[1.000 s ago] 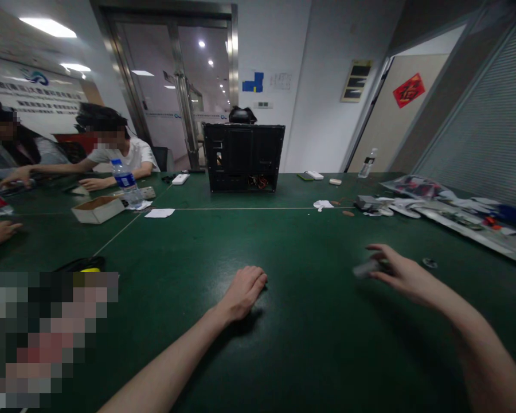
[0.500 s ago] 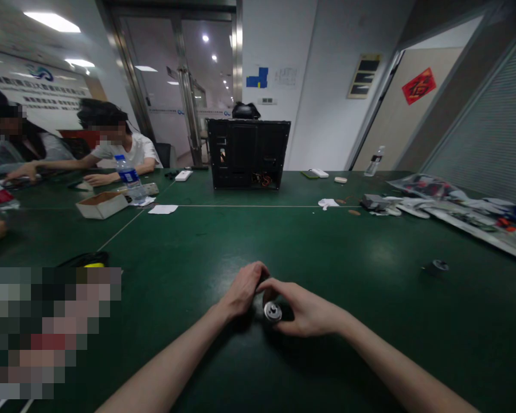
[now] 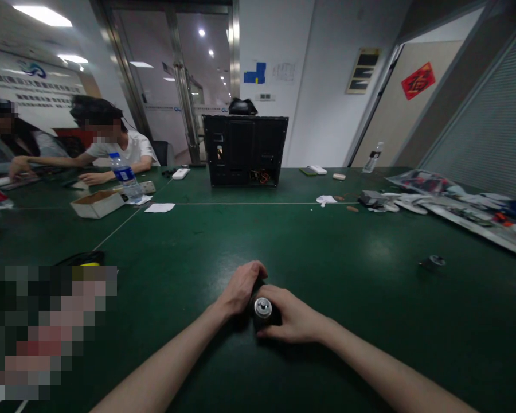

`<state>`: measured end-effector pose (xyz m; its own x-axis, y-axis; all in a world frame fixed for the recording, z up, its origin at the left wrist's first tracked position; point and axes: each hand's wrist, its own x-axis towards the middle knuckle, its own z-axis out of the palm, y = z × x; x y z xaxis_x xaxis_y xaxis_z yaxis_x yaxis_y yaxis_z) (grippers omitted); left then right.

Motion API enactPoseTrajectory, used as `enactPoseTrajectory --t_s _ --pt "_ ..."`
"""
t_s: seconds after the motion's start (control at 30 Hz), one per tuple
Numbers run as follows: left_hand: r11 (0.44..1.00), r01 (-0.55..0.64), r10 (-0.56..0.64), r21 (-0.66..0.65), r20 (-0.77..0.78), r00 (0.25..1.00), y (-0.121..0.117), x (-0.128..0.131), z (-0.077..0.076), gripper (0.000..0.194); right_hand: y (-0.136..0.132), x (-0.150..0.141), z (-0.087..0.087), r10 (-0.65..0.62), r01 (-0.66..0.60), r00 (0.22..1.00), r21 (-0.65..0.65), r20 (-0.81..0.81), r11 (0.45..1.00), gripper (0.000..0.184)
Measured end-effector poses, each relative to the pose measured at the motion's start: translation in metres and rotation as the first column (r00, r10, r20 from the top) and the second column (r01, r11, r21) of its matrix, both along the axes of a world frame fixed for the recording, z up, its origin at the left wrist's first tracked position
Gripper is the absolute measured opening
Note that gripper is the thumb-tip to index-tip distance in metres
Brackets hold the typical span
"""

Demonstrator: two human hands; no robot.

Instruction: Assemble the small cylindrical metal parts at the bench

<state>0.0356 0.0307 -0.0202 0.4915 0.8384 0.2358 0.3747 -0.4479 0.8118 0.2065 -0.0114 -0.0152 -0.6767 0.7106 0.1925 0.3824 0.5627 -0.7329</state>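
Note:
Both my hands meet at the middle of the green table (image 3: 335, 298). My right hand (image 3: 294, 320) is closed around a small round silver-topped part (image 3: 262, 308), dark below, which stands on the table. My left hand (image 3: 239, 288) is curled against the same part from the left, its fingers touching it. A similar small dark round part (image 3: 432, 262) lies alone on the table far to the right.
A black open computer case (image 3: 243, 150) stands at the table's far middle. Flat boards and bags (image 3: 451, 206) lie at the right. A cardboard box (image 3: 97, 203) and a water bottle (image 3: 124, 179) sit at the left, where other people (image 3: 107, 146) are seated.
My right hand came in from the right with the silver-topped part to meet my left hand, and now grips it more closely. The left hand stayed in place.

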Motion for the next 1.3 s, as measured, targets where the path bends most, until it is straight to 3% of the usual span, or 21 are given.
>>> enactPoseTrajectory --t_s 0.3,0.47,0.73,0.97,1.2,1.3 --pt "0.998 -0.035 0.041 -0.054 0.113 0.993 -0.002 -0.003 0.001 0.062 0.001 0.000 -0.005 0.000 -0.001 1.000 0.057 0.022 0.998 0.030" --pt "0.992 0.049 -0.057 0.112 0.069 0.996 -0.017 -0.013 0.011 0.045 0.003 -0.001 -0.009 -0.002 -0.001 0.999 0.080 0.039 0.997 0.031" --pt "0.942 0.234 -0.222 0.239 -0.076 0.972 -0.027 -0.020 0.011 0.054 0.003 0.000 -0.011 0.018 -0.019 1.000 0.087 0.009 0.996 0.034" --pt "0.953 0.206 -0.163 0.221 -0.197 0.967 -0.032 -0.016 0.015 0.036 0.001 0.002 -0.013 -0.041 0.041 0.999 0.112 -0.001 0.993 0.032" --pt "0.975 0.130 -0.093 0.183 -0.198 0.976 -0.034 -0.010 0.016 0.023 -0.003 0.001 -0.010 -0.145 0.143 0.989 0.102 0.012 0.984 0.023" --pt "0.982 0.096 -0.067 0.165 -0.171 0.983 -0.032 -0.010 0.016 0.022 -0.004 0.002 -0.009 -0.145 0.147 0.988 0.028 -0.048 0.989 0.026"
